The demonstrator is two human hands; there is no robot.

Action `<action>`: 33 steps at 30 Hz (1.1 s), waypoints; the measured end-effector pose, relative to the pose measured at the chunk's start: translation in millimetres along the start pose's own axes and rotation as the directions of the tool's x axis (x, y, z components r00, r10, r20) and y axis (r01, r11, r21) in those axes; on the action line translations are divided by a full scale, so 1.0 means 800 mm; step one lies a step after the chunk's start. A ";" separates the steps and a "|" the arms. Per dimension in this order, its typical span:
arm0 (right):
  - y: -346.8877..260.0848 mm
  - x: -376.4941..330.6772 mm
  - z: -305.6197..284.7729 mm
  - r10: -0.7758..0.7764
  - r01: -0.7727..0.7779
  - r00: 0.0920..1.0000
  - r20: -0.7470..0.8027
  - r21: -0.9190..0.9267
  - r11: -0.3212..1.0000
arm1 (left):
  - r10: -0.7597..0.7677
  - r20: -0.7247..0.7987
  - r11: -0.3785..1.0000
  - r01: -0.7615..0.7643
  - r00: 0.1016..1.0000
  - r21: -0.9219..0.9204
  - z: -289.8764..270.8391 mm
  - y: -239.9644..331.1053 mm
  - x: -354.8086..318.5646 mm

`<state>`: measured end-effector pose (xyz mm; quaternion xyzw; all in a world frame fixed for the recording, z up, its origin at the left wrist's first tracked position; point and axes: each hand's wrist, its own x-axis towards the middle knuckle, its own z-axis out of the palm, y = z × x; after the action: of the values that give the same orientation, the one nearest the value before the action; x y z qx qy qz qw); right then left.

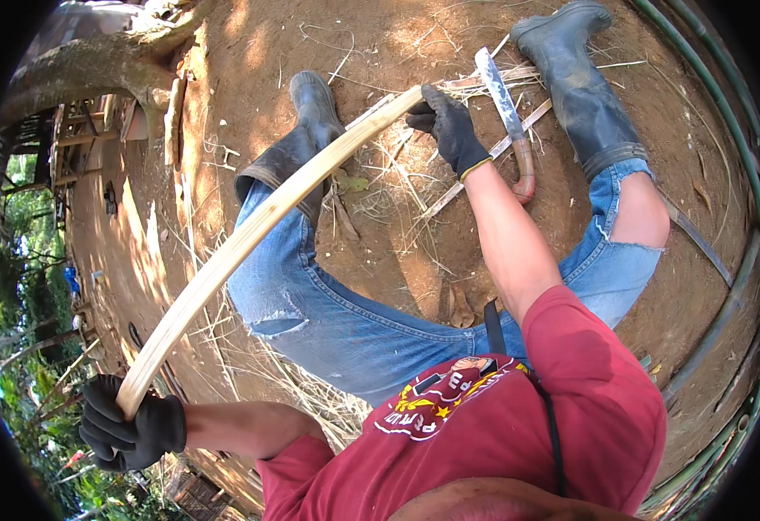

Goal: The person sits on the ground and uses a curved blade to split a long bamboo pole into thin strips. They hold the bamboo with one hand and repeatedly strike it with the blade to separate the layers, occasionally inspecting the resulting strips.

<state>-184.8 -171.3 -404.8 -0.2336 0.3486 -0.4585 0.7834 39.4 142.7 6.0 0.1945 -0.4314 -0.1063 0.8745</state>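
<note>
**Bamboo strip held at both ends, bowed across the lap**

Person sat on bare dirt ground point(684, 156), legs spread, rubber boots on. Long pale bamboo strip point(250, 230) ran diagonally from lower left to upper centre, arched in a shallow curve over the left knee.

Left hand point(128, 425), black glove, fingers clenched around the strip's near end, low and out to the left side. Right hand point(451, 128), also gloved, fingers wrapped on the far end, arm stretched forward between the legs. So the long axis lay straight between the two hands; neither was nearer, each had one end.

Machete point(506, 113) with a reddish curved handle lay on the ground just right of the right hand, blade pointing away, not touched. Left hand was well apart from it.

Shavings and thin slivers point(397, 187) were scattered between the boots.
</note>
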 end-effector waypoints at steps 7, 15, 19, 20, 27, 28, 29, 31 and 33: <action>-0.050 -0.019 -0.012 -0.061 0.060 0.998 0.003 -0.267 0.962 | -0.080 0.029 0.987 0.084 0.996 -0.138 0.004 0.043 -0.009; -0.105 -0.007 -0.113 -0.190 0.184 0.967 -0.170 -0.053 0.982 | -0.115 -0.045 0.965 0.101 0.992 -0.244 -0.016 0.056 0.001; -0.111 0.008 -0.195 -0.507 0.423 0.860 -0.061 -0.470 0.775 | -0.121 -0.046 0.940 0.099 0.992 -0.327 -0.021 0.063 0.012; -0.111 0.003 -0.191 -0.479 0.416 0.876 -0.048 -0.426 0.803 | -0.110 -0.072 0.945 0.081 0.991 -0.317 -0.023 0.065 0.011; -0.129 -0.073 -0.013 0.033 -0.125 0.968 0.250 0.360 0.925 | -0.058 -0.105 0.975 0.034 0.993 -0.219 -0.021 0.064 -0.015; -0.121 -0.071 0.006 0.046 -0.129 0.969 0.241 0.337 0.933 | -0.052 -0.147 0.987 0.029 0.988 -0.159 -0.028 0.061 -0.012; -0.106 -0.040 -0.013 -0.028 -0.063 0.975 0.220 0.395 0.917 | -0.046 -0.128 0.975 0.016 0.991 -0.222 -0.018 0.043 -0.008; -0.100 -0.055 -0.011 0.013 -0.022 0.998 0.068 0.129 0.991 | -0.050 -0.052 0.981 0.039 0.997 -0.188 -0.018 0.044 -0.007; -0.098 -0.063 -0.014 -0.117 0.119 0.993 0.029 -0.396 0.910 | -0.057 -0.093 0.985 0.041 0.994 -0.166 0.001 0.042 -0.010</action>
<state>-253.8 -164.3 -341.7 -0.4094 0.4178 -0.4242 0.6913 34.4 175.8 15.3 0.1373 -0.3731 -0.1535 0.9046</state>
